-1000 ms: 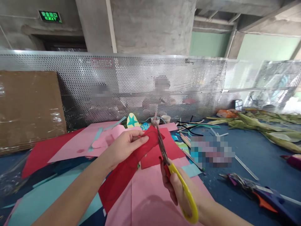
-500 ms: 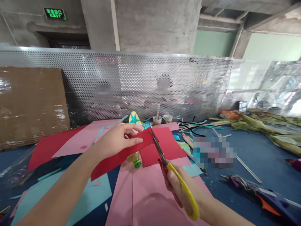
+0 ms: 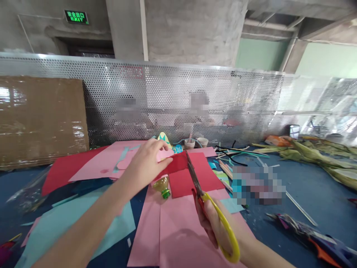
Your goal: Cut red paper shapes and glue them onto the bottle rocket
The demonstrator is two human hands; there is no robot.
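My left hand point(image 3: 150, 158) pinches a red paper strip point(image 3: 178, 163) between thumb and fingers; the part behind the hand is hidden. In my right hand point(image 3: 210, 221) is a pair of scissors point(image 3: 195, 180) with yellow and red handles. The blades point up and away from me, at the right end of the strip, and look close together. Beneath them lies a red sheet point(image 3: 206, 173) on pink paper point(image 3: 184, 230). Just below my left hand, a clear bottle piece with a green cap point(image 3: 165, 192) lies on its side.
Light blue paper point(image 3: 111, 216) lies at left on the blue table. A glue gun point(image 3: 312, 234) rests at right, near loose sticks and corn husks point(image 3: 309, 154). Small cups point(image 3: 189, 143) stand at the back, before a perforated barrier point(image 3: 167, 85) with people beyond. Cardboard point(image 3: 41, 123) leans at left.
The red strip's long end, which hung to the lower left below my left hand, no longer shows there. The view has shifted slightly left. My right hand still holds the scissors.
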